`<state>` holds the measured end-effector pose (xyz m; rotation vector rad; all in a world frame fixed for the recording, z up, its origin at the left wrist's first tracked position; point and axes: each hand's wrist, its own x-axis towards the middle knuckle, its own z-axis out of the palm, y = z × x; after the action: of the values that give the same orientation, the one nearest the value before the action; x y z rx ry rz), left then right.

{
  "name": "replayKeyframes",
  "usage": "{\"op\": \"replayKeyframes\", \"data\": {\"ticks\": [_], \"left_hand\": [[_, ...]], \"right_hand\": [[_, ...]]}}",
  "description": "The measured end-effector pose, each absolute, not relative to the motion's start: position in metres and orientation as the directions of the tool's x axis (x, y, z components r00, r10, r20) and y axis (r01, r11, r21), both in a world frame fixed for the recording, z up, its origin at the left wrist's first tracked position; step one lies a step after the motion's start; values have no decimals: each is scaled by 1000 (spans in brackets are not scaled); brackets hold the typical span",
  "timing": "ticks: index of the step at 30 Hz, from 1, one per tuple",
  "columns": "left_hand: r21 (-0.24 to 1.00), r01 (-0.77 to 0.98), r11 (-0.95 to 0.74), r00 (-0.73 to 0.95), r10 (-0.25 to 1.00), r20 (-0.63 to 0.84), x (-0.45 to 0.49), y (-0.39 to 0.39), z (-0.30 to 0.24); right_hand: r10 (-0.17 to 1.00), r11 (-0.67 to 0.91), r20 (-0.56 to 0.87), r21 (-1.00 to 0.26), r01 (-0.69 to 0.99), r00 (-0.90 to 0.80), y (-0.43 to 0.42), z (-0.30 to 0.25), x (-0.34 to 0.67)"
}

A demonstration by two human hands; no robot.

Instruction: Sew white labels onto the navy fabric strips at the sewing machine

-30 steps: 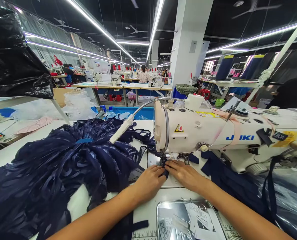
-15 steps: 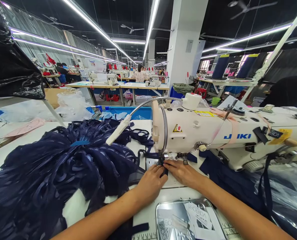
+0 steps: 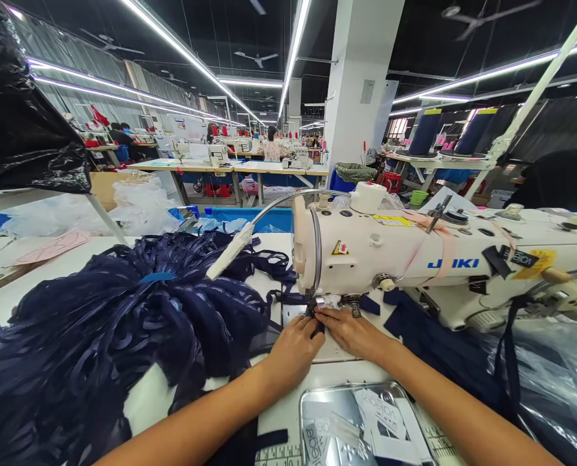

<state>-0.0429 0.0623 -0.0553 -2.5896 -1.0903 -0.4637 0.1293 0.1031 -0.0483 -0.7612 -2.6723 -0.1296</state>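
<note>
A cream sewing machine [image 3: 414,262] stands on a white table [image 3: 269,259]. Both my hands rest side by side right under its needle end. My left hand [image 3: 295,349] lies with fingers curled down on a narrow dark navy strip [image 3: 318,328]. My right hand [image 3: 351,331] presses the same strip from the right, fingers together and pointing at the presser foot [image 3: 323,303]. A big heap of dark navy patterned fabric [image 3: 113,330] spreads over the table to the left of my hands.
A shiny metal tray [image 3: 361,424] with white labels sits at the near edge between my forearms. A gooseneck lamp [image 3: 249,236] arches over the heap. More navy cloth under clear plastic [image 3: 550,369] lies right. Other workstations and seated people fill the hall behind.
My hands have crept slightly forward toward the needle with the strip. The view has shifted a little; the fabric heap is unmoved.
</note>
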Motion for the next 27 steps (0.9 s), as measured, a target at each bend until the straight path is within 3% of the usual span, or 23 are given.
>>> {"op": "replayKeyframes", "data": {"ticks": [13,20,24,27], "left_hand": [[-163,792,-589,588,662,464,-38,66,-55],[-127,801,-585,568,677,469,-40,61,-52],[-71,812,-580,546,711,443,-58,58,-45],[70,817,-572,498,762,414,-81,68,-38]], "right_hand": [[563,800,328,16,600,-759,113,-54,128],[601,780,353,-61,623,-717,114,-54,128],[611,768,379,-73,636,-695,109,-50,129],[634,759,334,-95,644,-698,99,-45,128]]}}
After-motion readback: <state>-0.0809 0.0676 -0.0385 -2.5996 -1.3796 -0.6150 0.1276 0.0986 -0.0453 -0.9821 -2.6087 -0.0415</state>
